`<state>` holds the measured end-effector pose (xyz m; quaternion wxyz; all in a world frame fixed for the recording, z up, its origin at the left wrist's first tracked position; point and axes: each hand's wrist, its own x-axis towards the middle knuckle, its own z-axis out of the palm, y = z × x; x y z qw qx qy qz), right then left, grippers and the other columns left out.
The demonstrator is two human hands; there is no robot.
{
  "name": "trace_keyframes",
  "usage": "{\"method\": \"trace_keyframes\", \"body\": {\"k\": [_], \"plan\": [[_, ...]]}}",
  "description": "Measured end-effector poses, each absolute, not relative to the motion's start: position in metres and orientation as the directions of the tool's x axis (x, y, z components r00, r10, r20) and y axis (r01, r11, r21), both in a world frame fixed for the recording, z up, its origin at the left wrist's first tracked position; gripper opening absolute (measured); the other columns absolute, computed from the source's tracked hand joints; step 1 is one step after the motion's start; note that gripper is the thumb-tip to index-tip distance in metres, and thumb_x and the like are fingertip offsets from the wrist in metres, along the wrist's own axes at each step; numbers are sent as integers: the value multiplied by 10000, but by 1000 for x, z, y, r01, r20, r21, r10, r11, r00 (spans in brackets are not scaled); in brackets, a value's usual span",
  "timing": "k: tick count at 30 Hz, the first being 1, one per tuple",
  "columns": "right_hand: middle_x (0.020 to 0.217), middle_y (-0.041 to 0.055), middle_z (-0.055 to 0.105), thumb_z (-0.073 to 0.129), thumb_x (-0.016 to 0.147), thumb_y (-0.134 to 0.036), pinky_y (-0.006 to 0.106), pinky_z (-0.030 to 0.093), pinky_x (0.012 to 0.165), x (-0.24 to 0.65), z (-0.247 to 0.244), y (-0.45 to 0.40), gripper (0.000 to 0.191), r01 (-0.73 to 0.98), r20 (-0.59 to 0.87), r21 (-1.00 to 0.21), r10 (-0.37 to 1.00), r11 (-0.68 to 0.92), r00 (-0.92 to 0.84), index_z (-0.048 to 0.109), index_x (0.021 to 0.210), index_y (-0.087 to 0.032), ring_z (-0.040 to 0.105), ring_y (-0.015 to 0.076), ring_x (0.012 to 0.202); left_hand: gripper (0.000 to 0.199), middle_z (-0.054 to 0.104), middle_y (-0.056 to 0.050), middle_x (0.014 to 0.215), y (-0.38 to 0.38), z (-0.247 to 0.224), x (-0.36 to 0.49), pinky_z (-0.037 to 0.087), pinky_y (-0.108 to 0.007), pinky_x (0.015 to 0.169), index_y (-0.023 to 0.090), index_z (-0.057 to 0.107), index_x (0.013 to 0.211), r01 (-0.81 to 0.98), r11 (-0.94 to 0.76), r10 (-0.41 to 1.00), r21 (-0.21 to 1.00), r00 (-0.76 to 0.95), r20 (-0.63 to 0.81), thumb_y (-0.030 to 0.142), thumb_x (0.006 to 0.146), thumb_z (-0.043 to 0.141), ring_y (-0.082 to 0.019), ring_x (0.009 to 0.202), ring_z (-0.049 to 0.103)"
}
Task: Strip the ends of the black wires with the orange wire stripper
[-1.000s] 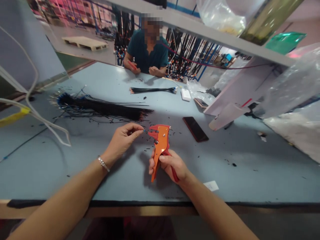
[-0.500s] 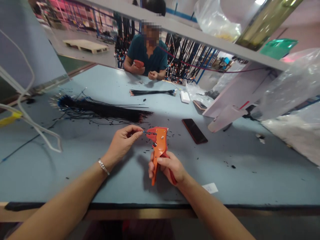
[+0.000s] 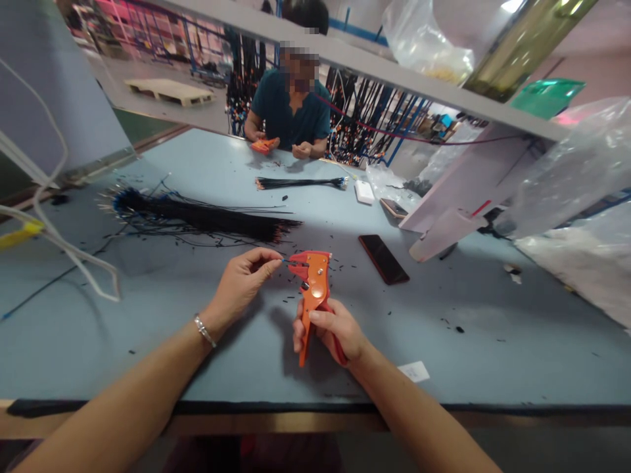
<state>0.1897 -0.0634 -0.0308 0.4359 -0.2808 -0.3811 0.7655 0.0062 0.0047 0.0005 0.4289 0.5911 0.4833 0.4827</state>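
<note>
The orange-and-red hand tool [image 3: 316, 272] is held above the tabletop [image 3: 236, 374], toward the middle of its near edge. Its red nose points to the left edge, while its long axis runs from the head down to the handles, which slant toward the near edge. It stands in the grasp of the right hand [image 3: 339, 328], its head beyond the fingers; that hand is closed around the handles, thumb across the orange one. The left hand [image 3: 246, 279], just left of the nose, is narrowed to a pinch of thumb and forefinger on a thin wire [image 3: 284, 261] with a bit of blue, whose end meets the nose. Beyond the left hand, a thick bundle of black wires [image 3: 207, 213] lies lengthwise toward the left edge. A dark phone [image 3: 384, 259] lies right of the tool; a slimmer bundle [image 3: 302, 183] rests nearer the far edge, where a co-worker [image 3: 290, 108] sits
</note>
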Motion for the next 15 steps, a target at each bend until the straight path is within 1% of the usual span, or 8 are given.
{"method": "trace_keyframes", "body": {"k": [6, 10, 15], "plan": [[706, 40, 673, 751, 748, -400, 298, 539, 516, 189, -32, -63, 358, -451, -95, -825, 871, -339, -481, 585, 894, -119, 676, 189, 561, 183, 696, -28, 800, 5, -1, 7, 480, -258, 716, 177, 697, 802, 181, -202, 977, 962, 107, 185, 353, 758, 681, -167, 752, 594], [702, 43, 674, 750, 749, -414, 299, 538, 511, 190, -34, -62, 369, -448, -95, -826, 869, -341, -486, 588, 893, -115, 672, 187, 551, 183, 706, -33, 818, 4, -1, 6, 488, -264, 740, 178, 695, 801, 180, -217, 972, 959, 128, 196, 356, 766, 672, -173, 772, 610], [707, 46, 678, 756, 740, -407, 298, 542, 500, 190, -33, -63, 365, -444, -115, -816, 857, -370, -503, 598, 885, -112, 676, 193, 556, 188, 698, -32, 809, 4, -1, 6, 485, -261, 724, 178, 697, 816, 189, -229, 970, 955, 129, 207, 359, 775, 669, -172, 772, 607]]}}
